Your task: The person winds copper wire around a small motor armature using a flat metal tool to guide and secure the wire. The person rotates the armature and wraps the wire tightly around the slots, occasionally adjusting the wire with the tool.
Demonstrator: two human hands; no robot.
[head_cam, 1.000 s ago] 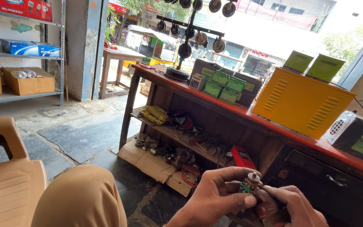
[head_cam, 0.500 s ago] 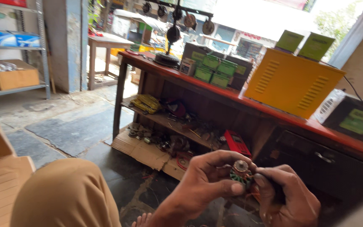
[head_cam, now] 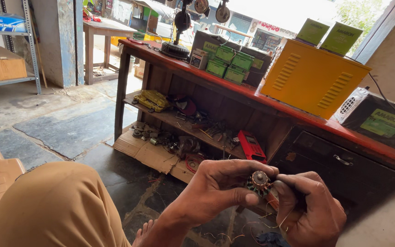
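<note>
1. Right now both hands are meeting low in the frame, over the dark stone floor (head_cam: 115, 183), in front of the table (head_cam: 252, 98).
2. Left hand (head_cam: 216, 187) is curling around a small motor winding (head_cam: 258, 182), thumb pressing under it, fingers wrapping over the top.
3. Right hand (head_cam: 309, 208) is closing against the winding's right side, fingers bent tight; what exactly they are pinching, can't tell.
4. Winding is sitting between the two hands, touching both, its round metal end facing up, green and copper-coloured coils showing around it.
5. Thin copper wires (head_cam: 234, 235) are trailing down below the hands.
6. Person's knee in tan trousers (head_cam: 56, 206) is filling the lower left corner, a bare foot (head_cam: 142, 231) showing just beside the left wrist.
7. Table is running behind the hands, red top, carrying a yellow vented metal box (head_cam: 312, 77), green cartons (head_cam: 229, 64) and a dark battery (head_cam: 380, 121) at the right end.
8. Shelf (head_cam: 179, 121) under the table top is holding yellow parts, loose wires and a red tool (head_cam: 251, 146).
9. Flattened cardboard (head_cam: 156, 158) is lying on the floor under the shelf, with small metal parts on it.
10. Metal rack (head_cam: 10, 45) with a cardboard box is standing far left, well apart from the hands.
</note>
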